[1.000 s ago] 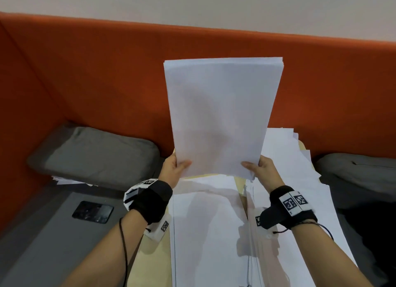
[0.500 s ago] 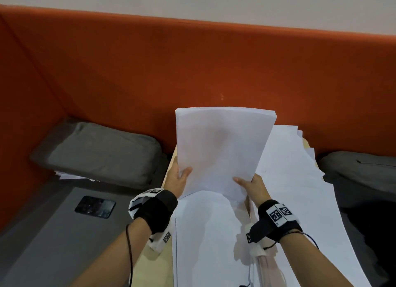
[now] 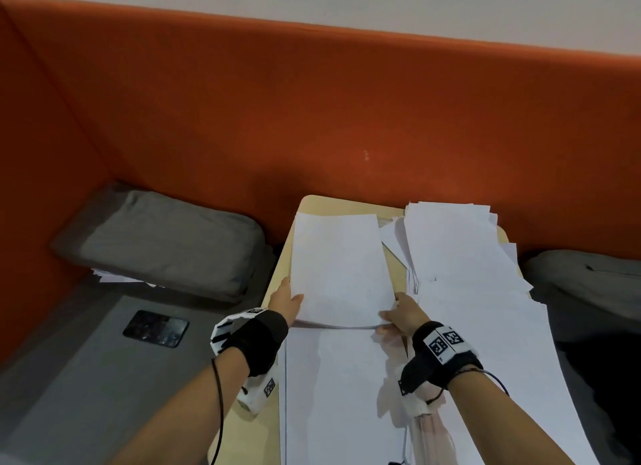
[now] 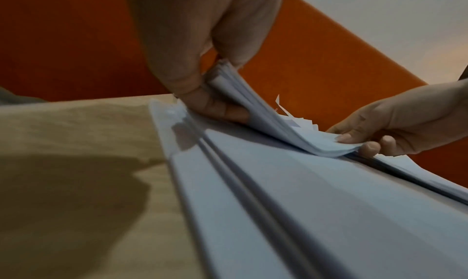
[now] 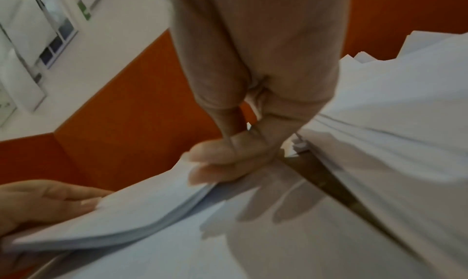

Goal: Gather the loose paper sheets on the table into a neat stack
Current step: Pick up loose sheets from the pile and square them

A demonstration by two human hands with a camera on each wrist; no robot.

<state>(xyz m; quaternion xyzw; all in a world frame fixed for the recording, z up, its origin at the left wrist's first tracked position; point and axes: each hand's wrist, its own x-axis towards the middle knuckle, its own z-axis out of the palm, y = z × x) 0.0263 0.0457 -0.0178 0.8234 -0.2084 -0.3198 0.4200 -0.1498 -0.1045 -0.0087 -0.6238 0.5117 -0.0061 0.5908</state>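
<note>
A squared stack of white sheets point(image 3: 340, 270) lies nearly flat at the far left of the tan table point(image 3: 312, 204), its near edge sagging a little above the paper below. My left hand point(image 3: 286, 299) pinches the stack's near left corner point(image 4: 235, 87), thumb on top. My right hand point(image 3: 404, 313) grips the near right corner point(image 5: 177, 183), thumb above and fingers under. A messy pile of loose sheets point(image 3: 458, 249) lies to the right, and more white paper point(image 3: 340, 395) covers the table near me.
An orange padded partition point(image 3: 312, 100) walls the back and left. Grey cushions sit at left point(image 3: 163, 242) and right point(image 3: 582, 277). A dark phone point(image 3: 156, 328) lies on the grey bench at left, and some sheets point(image 3: 114, 277) poke out under the left cushion.
Both hands have lowered the stack from upright in the air to nearly flat on the far left of the table, keeping hold of its near corners.
</note>
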